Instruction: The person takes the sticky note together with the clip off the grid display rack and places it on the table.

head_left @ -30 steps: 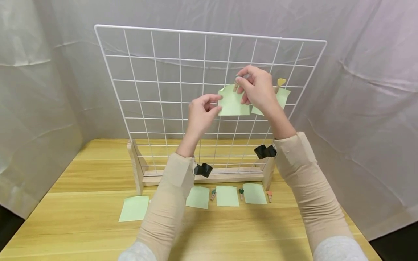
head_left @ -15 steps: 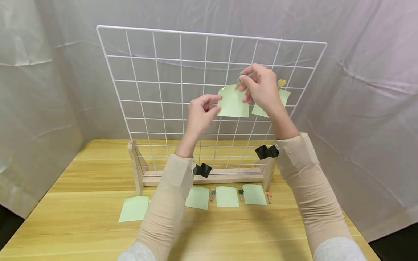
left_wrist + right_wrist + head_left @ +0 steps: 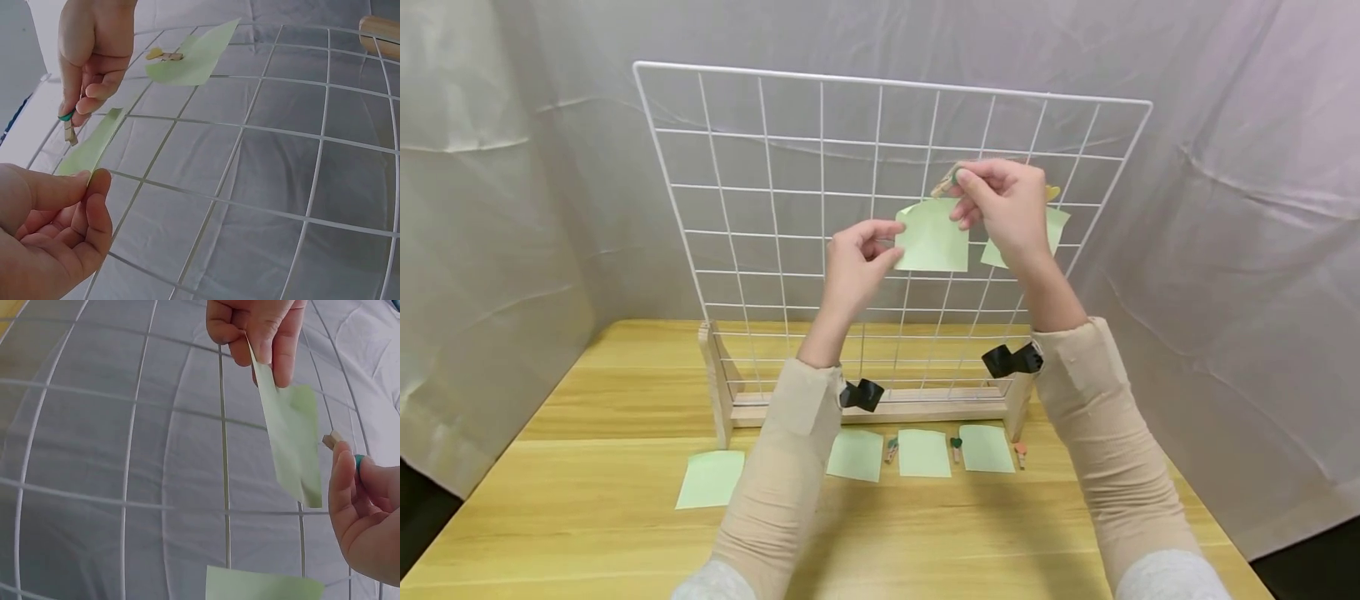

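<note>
My left hand (image 3: 857, 258) pinches the left edge of a pale green paper square (image 3: 934, 237) in front of a white wire grid (image 3: 790, 212). Between thumb and fingers of my right hand (image 3: 1007, 200) is a small wooden clothespin (image 3: 943, 183) with a green decoration. In the right wrist view the clothespin (image 3: 332, 439) stands apart from the paper (image 3: 290, 434). Farther right on the grid, a second green paper (image 3: 197, 59) hangs from a clothespin with a yellow heart (image 3: 154, 54); my right hand partly hides it in the head view.
On the wooden table (image 3: 925, 533) lie several green papers (image 3: 923, 453) in a row, with clothespins between them, including one with a green heart (image 3: 956, 446) and one with an orange heart (image 3: 1020, 450). A wooden stand (image 3: 880, 408) holds the grid upright.
The clothespin in my right hand has gone from overlapping the paper's top edge to just above it, and now tilts more. My left hand and the paper have shifted slightly left.
</note>
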### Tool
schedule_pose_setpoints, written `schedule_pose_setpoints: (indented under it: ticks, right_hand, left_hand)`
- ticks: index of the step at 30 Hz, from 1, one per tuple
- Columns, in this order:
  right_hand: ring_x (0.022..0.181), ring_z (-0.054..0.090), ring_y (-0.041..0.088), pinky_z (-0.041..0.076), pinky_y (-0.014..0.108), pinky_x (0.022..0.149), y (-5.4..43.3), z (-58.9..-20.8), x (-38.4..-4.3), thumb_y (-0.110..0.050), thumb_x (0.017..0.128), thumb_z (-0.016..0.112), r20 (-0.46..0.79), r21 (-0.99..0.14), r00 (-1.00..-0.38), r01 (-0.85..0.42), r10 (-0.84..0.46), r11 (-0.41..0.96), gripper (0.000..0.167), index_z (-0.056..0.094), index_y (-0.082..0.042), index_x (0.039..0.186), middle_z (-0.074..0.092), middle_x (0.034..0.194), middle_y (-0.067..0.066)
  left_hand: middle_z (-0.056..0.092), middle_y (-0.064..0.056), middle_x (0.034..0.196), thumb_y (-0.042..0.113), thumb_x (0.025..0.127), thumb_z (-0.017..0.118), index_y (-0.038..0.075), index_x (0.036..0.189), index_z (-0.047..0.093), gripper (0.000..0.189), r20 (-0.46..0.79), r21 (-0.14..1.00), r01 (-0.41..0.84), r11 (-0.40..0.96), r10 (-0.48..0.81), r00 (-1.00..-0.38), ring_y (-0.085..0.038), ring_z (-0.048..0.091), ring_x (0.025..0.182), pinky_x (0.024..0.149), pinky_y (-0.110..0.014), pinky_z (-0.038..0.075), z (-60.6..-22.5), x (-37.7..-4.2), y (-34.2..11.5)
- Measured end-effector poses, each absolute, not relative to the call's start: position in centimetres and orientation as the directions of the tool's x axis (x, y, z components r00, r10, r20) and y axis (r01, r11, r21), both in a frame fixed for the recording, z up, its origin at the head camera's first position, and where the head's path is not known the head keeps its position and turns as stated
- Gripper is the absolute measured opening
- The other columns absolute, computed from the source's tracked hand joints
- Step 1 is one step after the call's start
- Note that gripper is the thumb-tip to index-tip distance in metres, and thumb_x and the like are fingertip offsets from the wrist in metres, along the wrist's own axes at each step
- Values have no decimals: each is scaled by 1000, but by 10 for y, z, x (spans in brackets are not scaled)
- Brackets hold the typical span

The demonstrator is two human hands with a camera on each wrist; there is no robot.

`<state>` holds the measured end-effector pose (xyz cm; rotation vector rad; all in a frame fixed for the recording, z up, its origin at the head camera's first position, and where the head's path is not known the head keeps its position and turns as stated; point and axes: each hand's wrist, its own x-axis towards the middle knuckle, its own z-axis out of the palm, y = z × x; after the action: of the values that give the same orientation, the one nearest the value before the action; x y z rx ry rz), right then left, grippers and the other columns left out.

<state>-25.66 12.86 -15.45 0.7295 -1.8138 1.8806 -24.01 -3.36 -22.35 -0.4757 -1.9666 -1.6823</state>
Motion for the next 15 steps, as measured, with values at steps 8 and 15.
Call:
schedule_pose_setpoints:
  ticks: [8, 15]
  right_hand:
    - [53, 61, 16, 50, 24, 50, 129, -162, -252, 4, 79, 63, 646, -762, -762, -642, -41, -82, 10, 65, 11, 86, 65, 70, 8]
    - [55, 62, 17, 51, 26, 52, 127, -175, -252, 7, 79, 61, 647, -759, -761, -636, -53, -143, 3, 64, 7, 80, 65, 70, 10]
  left_hand:
    - [59, -11, 68, -6, 77, 64, -4, 96, 65, 20, 579, 809, 564, 167, -54, -814, -9, 41, 52, 48, -18, 34, -228, -236, -37]
    - [60, -12, 73, -6, 77, 63, -4, 97, 64, 20, 567, 814, 556, 170, -24, -823, -10, 44, 54, 49, -18, 37, -237, -233, -38]
